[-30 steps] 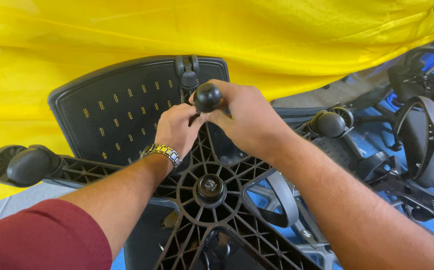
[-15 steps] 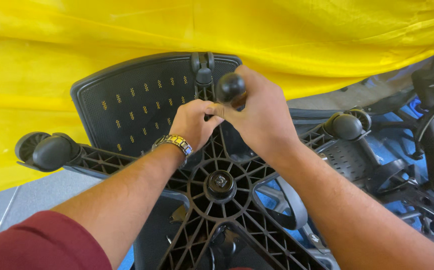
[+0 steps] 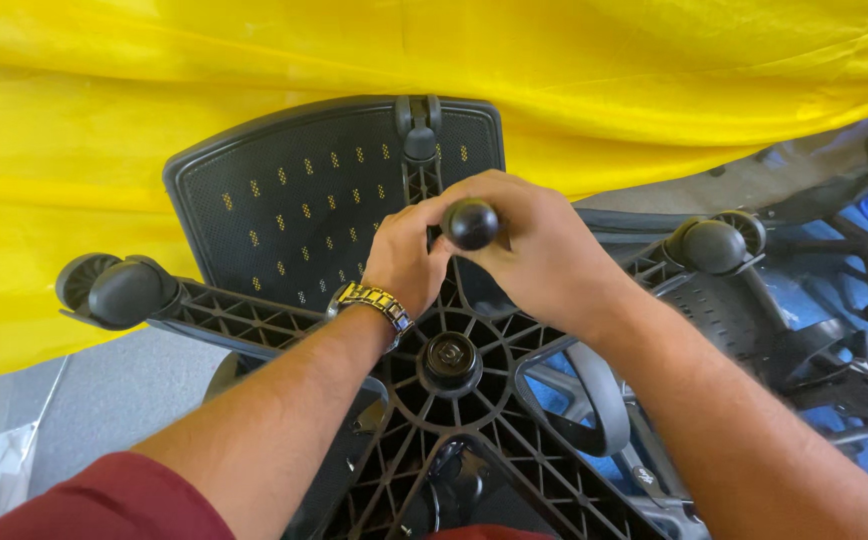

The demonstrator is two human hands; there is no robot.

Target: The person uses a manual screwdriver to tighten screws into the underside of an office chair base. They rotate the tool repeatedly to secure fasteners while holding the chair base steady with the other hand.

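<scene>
Centrally, a black knob [image 3: 472, 223] sits above the upturned chair base [image 3: 424, 440], roughly over the spoke that runs toward the far caster. The right hand [image 3: 544, 250] is closed around the knob, with the thumb and fingers wrapped about its stem so that only the rounded black top shows. The left hand [image 3: 404, 255] lies just beside it on the left, its fingers curled and pressing against the same piece; whether they grip the stem or only steady it cannot be told. A metal watch [image 3: 374, 303] circles the left wrist, and a dark red sleeve [image 3: 104, 500] covers the upper left arm at the lower edge of the view.

Below the hands, the base spreads as a black ribbed star with a round hub [image 3: 450, 355] at its middle. Three spokes end in casters: one at the left [image 3: 119, 290], one at the far end [image 3: 419, 130], one at the right [image 3: 711, 245]. Behind the base lies a black perforated seat panel [image 3: 294, 200], tilted and dotted with small yellow-showing holes. A yellow sheet [image 3: 254, 60] fills the background behind the panel. To the right, further black chair parts [image 3: 834, 340] lie over a blue surface. A grey floor [image 3: 104, 400] shows at the lower left.
</scene>
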